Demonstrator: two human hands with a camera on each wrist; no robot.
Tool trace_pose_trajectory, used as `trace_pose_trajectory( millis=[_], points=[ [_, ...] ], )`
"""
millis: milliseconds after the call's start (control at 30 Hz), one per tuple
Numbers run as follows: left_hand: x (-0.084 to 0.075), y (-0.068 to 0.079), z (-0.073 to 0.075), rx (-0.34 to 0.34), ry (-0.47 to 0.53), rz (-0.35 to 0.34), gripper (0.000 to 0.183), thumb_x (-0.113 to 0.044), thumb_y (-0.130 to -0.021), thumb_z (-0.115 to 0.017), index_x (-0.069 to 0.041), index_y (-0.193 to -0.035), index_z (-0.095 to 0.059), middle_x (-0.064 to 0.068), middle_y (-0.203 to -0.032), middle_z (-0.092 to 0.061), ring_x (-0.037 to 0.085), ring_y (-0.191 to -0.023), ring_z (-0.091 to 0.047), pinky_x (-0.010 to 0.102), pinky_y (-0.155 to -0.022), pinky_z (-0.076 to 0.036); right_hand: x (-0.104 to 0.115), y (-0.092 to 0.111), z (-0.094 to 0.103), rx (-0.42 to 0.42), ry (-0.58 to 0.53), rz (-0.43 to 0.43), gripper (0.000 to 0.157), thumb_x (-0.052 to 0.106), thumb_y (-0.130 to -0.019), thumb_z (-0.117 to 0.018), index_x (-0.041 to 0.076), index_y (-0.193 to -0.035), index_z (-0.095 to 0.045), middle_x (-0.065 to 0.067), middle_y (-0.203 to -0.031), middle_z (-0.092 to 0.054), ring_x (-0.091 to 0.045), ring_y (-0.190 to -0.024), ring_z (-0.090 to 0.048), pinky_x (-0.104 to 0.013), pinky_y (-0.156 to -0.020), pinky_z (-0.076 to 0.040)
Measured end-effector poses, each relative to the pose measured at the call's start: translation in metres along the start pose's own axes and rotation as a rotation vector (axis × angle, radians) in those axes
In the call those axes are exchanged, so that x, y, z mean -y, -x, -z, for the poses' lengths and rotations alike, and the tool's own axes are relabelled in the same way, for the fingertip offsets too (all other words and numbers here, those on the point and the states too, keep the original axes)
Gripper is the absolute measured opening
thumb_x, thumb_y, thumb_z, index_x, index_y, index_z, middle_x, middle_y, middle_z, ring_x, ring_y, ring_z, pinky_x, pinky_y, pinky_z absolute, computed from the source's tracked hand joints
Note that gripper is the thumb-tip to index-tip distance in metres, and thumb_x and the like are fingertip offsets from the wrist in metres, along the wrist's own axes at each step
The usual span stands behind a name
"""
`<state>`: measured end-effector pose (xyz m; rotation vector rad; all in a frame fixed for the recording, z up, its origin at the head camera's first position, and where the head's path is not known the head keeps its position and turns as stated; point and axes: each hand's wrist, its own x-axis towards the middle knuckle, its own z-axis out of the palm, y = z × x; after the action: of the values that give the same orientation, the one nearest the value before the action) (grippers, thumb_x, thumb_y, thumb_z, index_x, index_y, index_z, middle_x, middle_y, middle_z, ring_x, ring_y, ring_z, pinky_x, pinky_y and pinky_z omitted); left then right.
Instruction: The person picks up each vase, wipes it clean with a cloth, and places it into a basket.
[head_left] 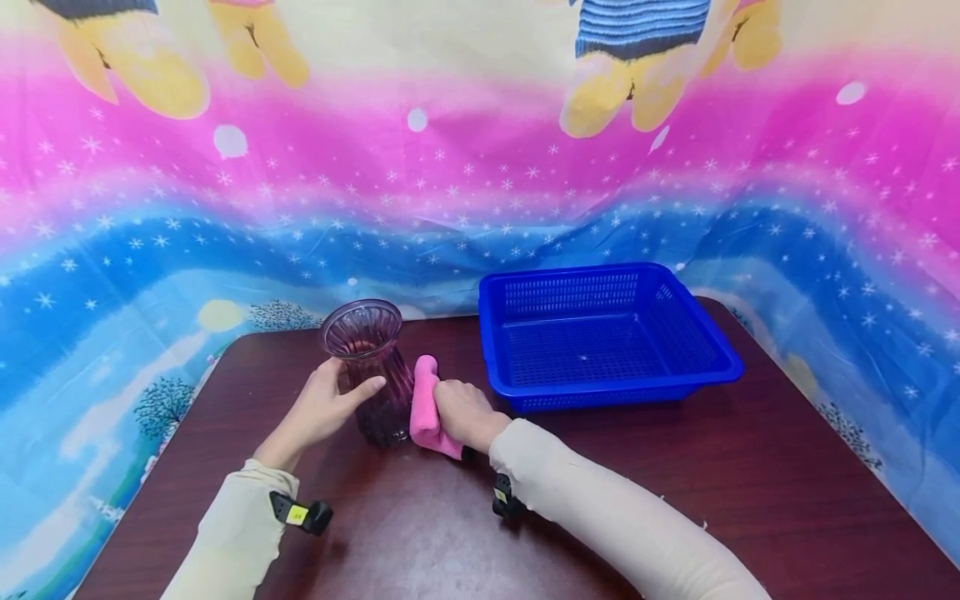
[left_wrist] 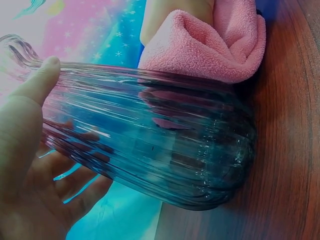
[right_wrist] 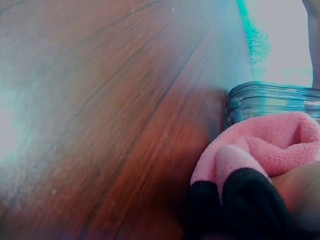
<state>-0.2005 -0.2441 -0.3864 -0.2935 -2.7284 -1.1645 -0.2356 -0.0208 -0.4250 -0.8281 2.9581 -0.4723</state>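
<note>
A ribbed, purple-tinted glass vase [head_left: 382, 392] with a flared rim stands on the table, leaning slightly. My left hand [head_left: 324, 406] grips it below the rim; in the left wrist view the thumb lies along one side of the vase [left_wrist: 150, 135] and the fingers curl round the other. My right hand [head_left: 467, 410] holds a bunched pink cloth [head_left: 425, 408] against the lower right side of the glass. The right wrist view shows the folded cloth [right_wrist: 270, 135] with dark edging, right by the vase base [right_wrist: 270, 102]. Most right fingers are hidden behind the cloth.
A blue perforated plastic basket [head_left: 615, 392] sits at the back right of the dark wooden table [head_left: 420, 533]. Behind the table hangs a colourful printed curtain [head_left: 450, 183]. A black wrist camera [head_left: 303, 512] is strapped to the left sleeve.
</note>
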Motion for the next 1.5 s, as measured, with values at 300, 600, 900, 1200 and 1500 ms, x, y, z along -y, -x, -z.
trace_pose_trajectory(
  millis=[300, 600, 900, 1200, 1500],
  points=[
    [0.000, 0.000, 0.000, 0.004, 0.005, 0.006, 0.056, -0.033, -0.096, -0.069, 0.002, -0.136, -0.053, 0.028, -0.129, -0.066, 0.042, -0.121, -0.064, 0.059, -0.102, -0.051, 0.001, 0.003, 0.006, 0.009, -0.043, -0.006, 0.026, 0.005, -0.095, -0.056, 0.014, -0.071, -0.059, -0.008, -0.079, -0.069, -0.023, -0.071, -0.066, -0.037, -0.061, -0.055],
    [0.001, 0.000, -0.001, 0.000, 0.004, 0.008, 0.055, -0.033, -0.096, -0.069, 0.001, -0.136, -0.053, 0.028, -0.130, -0.065, 0.042, -0.121, -0.064, 0.058, -0.102, -0.052, 0.002, 0.004, 0.011, 0.002, -0.069, -0.019, 0.026, 0.003, -0.093, -0.058, 0.013, -0.068, -0.056, -0.009, -0.073, -0.066, -0.023, -0.067, -0.063, -0.036, -0.057, -0.053],
    [-0.001, 0.001, -0.001, -0.003, 0.007, 0.005, 0.054, -0.032, -0.095, -0.070, 0.001, -0.135, -0.054, 0.027, -0.129, -0.066, 0.041, -0.121, -0.064, 0.058, -0.101, -0.052, 0.009, 0.006, 0.019, -0.050, -0.095, -0.031, 0.025, 0.005, -0.093, -0.056, 0.011, -0.069, -0.057, -0.009, -0.073, -0.064, -0.022, -0.065, -0.062, -0.036, -0.057, -0.051],
    [-0.001, 0.001, -0.001, -0.001, 0.014, 0.000, 0.053, -0.032, -0.096, -0.069, 0.000, -0.135, -0.054, 0.026, -0.127, -0.067, 0.040, -0.118, -0.066, 0.056, -0.100, -0.053, 0.016, 0.008, 0.029, -0.107, -0.093, -0.020, 0.021, 0.007, -0.092, -0.059, 0.010, -0.072, -0.060, -0.007, -0.074, -0.063, -0.022, -0.068, -0.063, -0.036, -0.059, -0.052],
    [0.000, 0.001, -0.002, -0.005, 0.016, 0.003, 0.055, -0.033, -0.095, -0.070, 0.000, -0.136, -0.054, 0.025, -0.127, -0.068, 0.039, -0.118, -0.066, 0.056, -0.099, -0.053, 0.024, 0.011, 0.040, -0.149, -0.110, -0.001, 0.017, 0.008, -0.092, -0.062, 0.012, -0.075, -0.061, -0.005, -0.075, -0.062, -0.023, -0.071, -0.065, -0.034, -0.057, -0.050]
  ],
)
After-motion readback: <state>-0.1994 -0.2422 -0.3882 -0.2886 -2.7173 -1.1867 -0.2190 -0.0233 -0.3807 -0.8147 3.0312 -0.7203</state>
